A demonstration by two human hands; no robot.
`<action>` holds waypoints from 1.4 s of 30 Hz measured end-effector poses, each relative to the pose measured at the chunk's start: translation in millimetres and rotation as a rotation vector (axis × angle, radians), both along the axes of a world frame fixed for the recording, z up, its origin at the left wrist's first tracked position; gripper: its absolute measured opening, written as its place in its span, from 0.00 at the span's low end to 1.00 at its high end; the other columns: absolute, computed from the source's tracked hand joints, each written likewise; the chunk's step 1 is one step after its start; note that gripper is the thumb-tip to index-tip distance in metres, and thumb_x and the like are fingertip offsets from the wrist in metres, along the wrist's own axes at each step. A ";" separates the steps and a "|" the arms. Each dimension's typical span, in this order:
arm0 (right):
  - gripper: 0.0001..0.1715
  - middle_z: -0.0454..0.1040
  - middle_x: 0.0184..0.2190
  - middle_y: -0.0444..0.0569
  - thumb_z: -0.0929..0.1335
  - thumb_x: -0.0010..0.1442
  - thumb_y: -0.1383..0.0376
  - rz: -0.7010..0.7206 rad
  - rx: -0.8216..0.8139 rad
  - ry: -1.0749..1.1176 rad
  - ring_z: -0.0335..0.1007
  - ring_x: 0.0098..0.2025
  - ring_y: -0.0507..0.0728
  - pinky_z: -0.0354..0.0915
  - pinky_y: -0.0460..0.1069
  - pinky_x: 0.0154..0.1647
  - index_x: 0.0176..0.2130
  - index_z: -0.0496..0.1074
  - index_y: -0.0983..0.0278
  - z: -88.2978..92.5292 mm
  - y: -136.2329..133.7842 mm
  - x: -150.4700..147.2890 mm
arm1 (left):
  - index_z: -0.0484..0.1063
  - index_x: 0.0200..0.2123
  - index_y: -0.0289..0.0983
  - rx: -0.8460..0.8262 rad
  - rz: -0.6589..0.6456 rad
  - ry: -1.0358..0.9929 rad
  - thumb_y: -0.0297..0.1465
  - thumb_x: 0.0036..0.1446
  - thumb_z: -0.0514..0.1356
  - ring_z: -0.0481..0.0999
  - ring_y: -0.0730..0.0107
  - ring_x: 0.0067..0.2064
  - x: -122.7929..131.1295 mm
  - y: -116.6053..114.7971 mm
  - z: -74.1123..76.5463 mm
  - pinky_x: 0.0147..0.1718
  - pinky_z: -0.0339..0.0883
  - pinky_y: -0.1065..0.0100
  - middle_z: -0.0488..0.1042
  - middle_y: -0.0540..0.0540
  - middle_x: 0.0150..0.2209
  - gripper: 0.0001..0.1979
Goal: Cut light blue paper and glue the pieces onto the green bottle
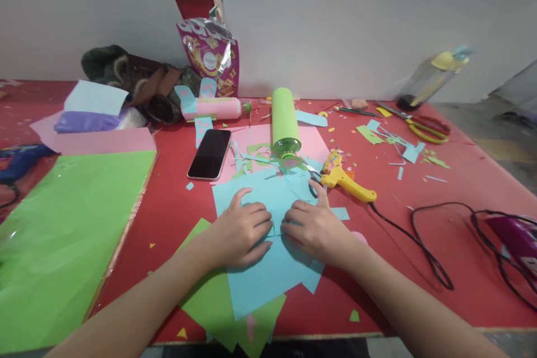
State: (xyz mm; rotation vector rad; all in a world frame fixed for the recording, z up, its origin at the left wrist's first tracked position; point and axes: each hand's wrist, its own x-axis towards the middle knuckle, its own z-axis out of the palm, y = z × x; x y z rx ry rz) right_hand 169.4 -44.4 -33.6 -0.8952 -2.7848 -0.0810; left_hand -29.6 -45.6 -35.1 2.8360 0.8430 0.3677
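A light blue sheet of paper (255, 296) lies in front of me, with a slit or fold line in its middle. My left hand (245, 232) is palm down on its left part, fingers curled together on the paper and the little finger lifted. Opposite it, my right hand (316, 232) grips the paper the same way, fingertips close to the left ones. Both sets of fingertips are partly hidden. Just beyond the paper lies a bottle wrapped in green paper (286, 117). Scissors (314, 179) and a yellow glue gun (348, 182) rest past my right hand.
A phone (210, 154) and a pink-wrapped bottle (216, 108) lie at the back left. A large green sheet (79, 235) covers the left side. The glue gun's black cable (419, 246) crosses the right. Red-handled scissors (428, 127), a clear bottle (430, 81) and paper scraps (413, 152) are farther back.
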 end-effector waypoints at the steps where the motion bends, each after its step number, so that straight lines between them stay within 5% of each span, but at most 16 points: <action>1: 0.12 0.67 0.21 0.41 0.62 0.55 0.71 0.002 -0.004 -0.002 0.60 0.28 0.50 0.32 0.65 0.55 0.24 0.71 0.63 0.2 0.0 0.1 | 0.69 0.33 0.33 0.002 0.000 -0.002 0.33 0.57 0.49 0.70 0.61 0.38 -0.3 0.4 -0.1 0.50 0.41 0.47 0.73 0.44 0.32 0.12; 42: 0.13 0.67 0.22 0.42 0.62 0.56 0.71 -0.009 -0.053 -0.024 0.60 0.28 0.51 0.37 0.62 0.54 0.24 0.70 0.63 -1.7 -1.6 0.1 | 0.71 0.33 0.33 0.015 -0.061 0.015 0.33 0.55 0.51 0.68 0.61 0.39 1.1 -3.5 3.3 0.48 0.46 0.47 0.72 0.45 0.29 0.11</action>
